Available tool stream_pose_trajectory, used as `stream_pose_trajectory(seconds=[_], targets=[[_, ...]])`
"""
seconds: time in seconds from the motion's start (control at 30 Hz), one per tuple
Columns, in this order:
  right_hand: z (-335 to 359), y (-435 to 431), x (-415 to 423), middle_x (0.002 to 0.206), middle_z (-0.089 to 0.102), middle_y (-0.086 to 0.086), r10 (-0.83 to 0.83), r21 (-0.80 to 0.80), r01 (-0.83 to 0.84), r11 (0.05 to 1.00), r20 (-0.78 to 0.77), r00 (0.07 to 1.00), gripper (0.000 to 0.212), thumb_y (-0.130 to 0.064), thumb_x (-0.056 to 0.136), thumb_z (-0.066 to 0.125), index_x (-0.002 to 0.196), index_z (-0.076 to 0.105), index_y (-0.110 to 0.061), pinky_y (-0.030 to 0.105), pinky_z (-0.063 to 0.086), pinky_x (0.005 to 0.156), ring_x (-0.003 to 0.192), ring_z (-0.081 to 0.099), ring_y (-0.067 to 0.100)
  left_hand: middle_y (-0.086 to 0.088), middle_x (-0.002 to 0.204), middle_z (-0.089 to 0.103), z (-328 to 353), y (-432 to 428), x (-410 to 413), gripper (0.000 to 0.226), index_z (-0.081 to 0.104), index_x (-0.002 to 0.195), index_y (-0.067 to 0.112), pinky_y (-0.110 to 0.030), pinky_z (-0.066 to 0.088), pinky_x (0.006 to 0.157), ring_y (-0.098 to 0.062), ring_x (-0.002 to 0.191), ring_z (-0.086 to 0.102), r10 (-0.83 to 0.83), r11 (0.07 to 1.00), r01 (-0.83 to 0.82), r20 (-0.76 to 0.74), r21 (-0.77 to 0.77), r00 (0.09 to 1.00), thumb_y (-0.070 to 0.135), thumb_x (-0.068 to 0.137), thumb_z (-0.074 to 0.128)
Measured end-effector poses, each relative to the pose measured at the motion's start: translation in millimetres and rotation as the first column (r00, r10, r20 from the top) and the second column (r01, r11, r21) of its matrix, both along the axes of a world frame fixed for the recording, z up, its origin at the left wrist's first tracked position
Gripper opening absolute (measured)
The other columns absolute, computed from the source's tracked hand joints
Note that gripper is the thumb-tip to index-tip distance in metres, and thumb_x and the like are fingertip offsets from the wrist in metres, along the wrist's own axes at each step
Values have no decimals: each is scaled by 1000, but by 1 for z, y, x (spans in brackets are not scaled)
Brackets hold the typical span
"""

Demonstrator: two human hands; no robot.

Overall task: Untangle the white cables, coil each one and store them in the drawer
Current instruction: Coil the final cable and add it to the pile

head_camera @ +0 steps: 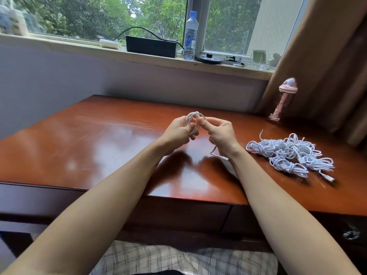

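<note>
In the head view a glossy counter (pixel 99 147) of reddish-brown wood, smooth and hard-edged, mirrors the window light in pale patches. Over its middle the left hand (pixel 178 132) and the right hand (pixel 221 135) meet.

Between them sits the white cable (pixel 195 116), a thin, round, smooth-sheathed cord wound into a small oval loop of several turns. The left fingers (pixel 191 135) are curled round the lower part of the loop and grasp it, so its upper arc rises above the fingertips. The right fingers (pixel 207 124) are bent, with thumb and forefinger pinching the strands at the loop's right side. A loose tail of the same cord drops below the right palm and ends in a small white plug (pixel 221 157) close by the right wrist. Whether the plug touches the counter cannot be told.

To the right of the right fingers, well apart from them, a heap (pixel 290 155) of white cables lies on the counter. Its many limp loops are piled and crossed, with blocky plugs sticking out at its near edge.

Beyond the heap a pink ribbed bottle (pixel 286 98) with a clear domed cap stands before a brown curtain (pixel 327 56). Far beyond the fingertips a clear plastic water bottle (pixel 191 34) and a matte black box (pixel 151 46) stand on the windowsill.

Below the forearms, dark wooden drawer fronts (pixel 178 212) sit closed under the counter's edge.
</note>
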State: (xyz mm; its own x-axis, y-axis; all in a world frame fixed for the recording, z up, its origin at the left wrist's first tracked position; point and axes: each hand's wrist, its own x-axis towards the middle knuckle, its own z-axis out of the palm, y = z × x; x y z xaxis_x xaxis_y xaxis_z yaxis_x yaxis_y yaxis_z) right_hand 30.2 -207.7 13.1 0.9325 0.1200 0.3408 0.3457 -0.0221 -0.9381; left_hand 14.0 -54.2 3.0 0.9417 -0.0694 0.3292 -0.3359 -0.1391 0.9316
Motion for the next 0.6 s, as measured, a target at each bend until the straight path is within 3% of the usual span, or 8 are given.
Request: stream_pose_trajectory(seconds=[0.1, 0.23, 0.33, 0.5, 0.6], targets=[[-1, -3, 1, 63, 65, -14, 22, -133, -18, 991, 27, 999, 23, -19, 94, 72, 106, 74, 1, 9, 38, 47, 44, 51, -4, -5, 70, 58, -3, 4, 5, 23, 59, 90, 9, -20, 40, 50, -14, 54, 50, 85, 990, -88, 35, 108, 996, 6, 106, 43], [-6, -4, 4, 84, 70, -11, 3, -316, 48, 947, 159, 987, 22, -33, 96, 69, 103, 71, -13, 14, 44, 68, 71, 58, -8, -2, 67, 60, -11, 10, 13, 24, 58, 82, 12, -32, 44, 63, -18, 57, 52, 157, 941, -175, 84, 290, 984, 9, 102, 45], [-7, -8, 9, 74, 58, -13, -44, -347, 126, 930, 233, 971, 21, -33, 99, 65, 99, 67, -12, 14, 38, 64, 62, 51, -5, 1, 68, 62, -12, 13, 13, 28, 54, 73, 17, -34, 45, 66, -16, 61, 53, 179, 886, -213, 121, 413, 976, 9, 98, 46], [-6, -13, 13, 91, 65, 3, -92, -357, 225, 907, 353, 931, 17, -28, 98, 66, 93, 72, -13, 11, 39, 67, 72, 57, -2, 0, 70, 62, -15, 12, 11, 18, 58, 80, 8, -31, 43, 64, -12, 62, 51, 52, 880, -109, 135, 462, 990, -2, 91, 48], [-4, -17, 15, 98, 67, 5, -139, -325, 268, 907, 370, 919, 14, -28, 96, 69, 93, 78, -18, 16, 45, 72, 84, 62, 11, 5, 70, 60, -16, 11, 11, 14, 59, 89, 7, -33, 45, 63, -12, 63, 51, -41, 902, -31, 157, 431, 987, 1, 97, 49]])
